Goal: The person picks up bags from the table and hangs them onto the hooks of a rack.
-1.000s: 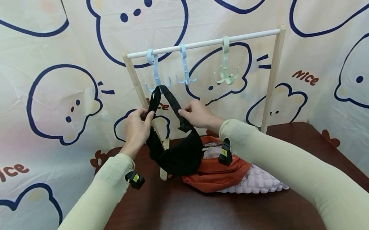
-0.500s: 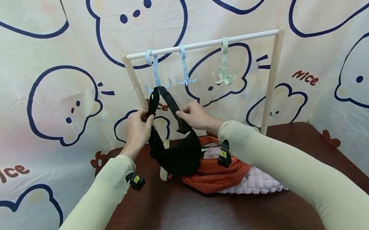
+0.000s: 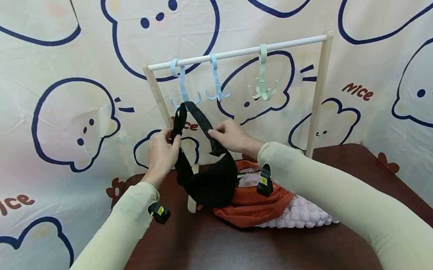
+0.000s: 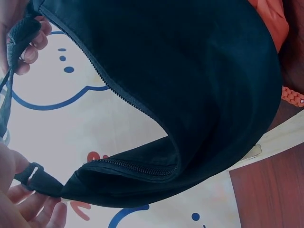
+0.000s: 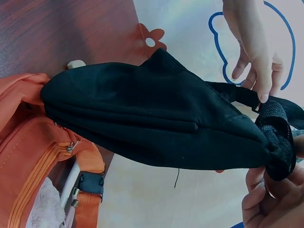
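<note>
Black bag [image 3: 210, 185]: below both hands, orange bag [image 3: 258, 211] at its four o'clock.
Left hand [image 3: 162, 152]: at the black bag's ten o'clock, fingers pinching the strap [image 3: 201, 119].
Right hand [image 3: 233, 135]: one o'clock, fingers likewise pinching.
Blue hook [image 3: 182, 82]: twelve o'clock, at the strap's top; engagement unclear.

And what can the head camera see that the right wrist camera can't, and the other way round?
Only the head view shows the white rail, the green hook hanging on it, and the long pale sleeves.

Only the right wrist view shows the black buckle on an orange strap, and a loose thread dangling.

Both show the left hand and right hand holding the black strap of the black zippered bag, plus the orange zippered bag and brown table.
</note>
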Motion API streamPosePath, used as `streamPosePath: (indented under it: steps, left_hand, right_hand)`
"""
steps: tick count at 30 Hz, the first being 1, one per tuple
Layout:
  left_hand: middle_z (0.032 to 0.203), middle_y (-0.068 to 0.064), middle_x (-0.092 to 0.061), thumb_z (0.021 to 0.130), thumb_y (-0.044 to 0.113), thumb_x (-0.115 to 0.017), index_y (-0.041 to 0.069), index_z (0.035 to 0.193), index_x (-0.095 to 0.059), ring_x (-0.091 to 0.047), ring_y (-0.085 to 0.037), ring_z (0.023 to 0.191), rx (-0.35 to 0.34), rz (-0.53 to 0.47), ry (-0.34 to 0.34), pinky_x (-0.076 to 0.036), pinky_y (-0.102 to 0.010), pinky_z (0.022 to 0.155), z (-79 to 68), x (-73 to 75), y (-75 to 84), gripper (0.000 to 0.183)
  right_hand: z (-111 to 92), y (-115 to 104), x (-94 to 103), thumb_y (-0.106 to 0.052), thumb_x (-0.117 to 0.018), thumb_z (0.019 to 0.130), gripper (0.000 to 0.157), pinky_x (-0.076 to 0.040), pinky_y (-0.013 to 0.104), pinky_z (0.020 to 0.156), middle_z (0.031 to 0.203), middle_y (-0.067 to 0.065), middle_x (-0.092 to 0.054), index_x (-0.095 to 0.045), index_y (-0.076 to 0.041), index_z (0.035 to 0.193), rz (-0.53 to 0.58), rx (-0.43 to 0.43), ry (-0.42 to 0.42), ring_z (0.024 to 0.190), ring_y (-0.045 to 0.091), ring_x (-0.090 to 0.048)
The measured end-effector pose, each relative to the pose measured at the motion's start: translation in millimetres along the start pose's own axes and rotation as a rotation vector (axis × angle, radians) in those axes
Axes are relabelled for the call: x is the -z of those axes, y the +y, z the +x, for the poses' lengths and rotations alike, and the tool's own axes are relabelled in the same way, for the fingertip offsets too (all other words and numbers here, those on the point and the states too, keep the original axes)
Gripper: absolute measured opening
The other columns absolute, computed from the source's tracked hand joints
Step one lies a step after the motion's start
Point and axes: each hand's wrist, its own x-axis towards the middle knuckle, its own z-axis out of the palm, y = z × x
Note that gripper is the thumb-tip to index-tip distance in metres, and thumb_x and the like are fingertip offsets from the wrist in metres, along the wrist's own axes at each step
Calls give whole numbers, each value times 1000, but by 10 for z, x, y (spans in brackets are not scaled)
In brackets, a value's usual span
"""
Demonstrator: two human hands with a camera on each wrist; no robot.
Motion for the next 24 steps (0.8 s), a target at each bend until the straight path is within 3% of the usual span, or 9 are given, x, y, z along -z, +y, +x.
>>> streamPosePath:
  steps: [19, 24]
  left_hand:
    - [125, -17, -67, 103, 30, -54, 10, 136, -59, -63, -33, 113, 29, -23, -40, -51, -50, 91, 7, 13, 16, 39]
    - [125, -17, -66, 103, 30, -53, 10, 137, -58, -62, -33, 113, 28, -26, -45, -50, -50, 91, 9, 11, 10, 40]
  right_hand:
    - [18, -4, 43, -24, -53, 106, 34, -40, 28, 65, 67, 0, -46, -74, 0, 97, -15, 19, 18, 70, 17, -48]
    - [22, 3, 35, -23, -53, 106, 32, -42, 28, 68, 76, 4, -56, -74, 0, 100, -23, 18, 33, 75, 19, -51]
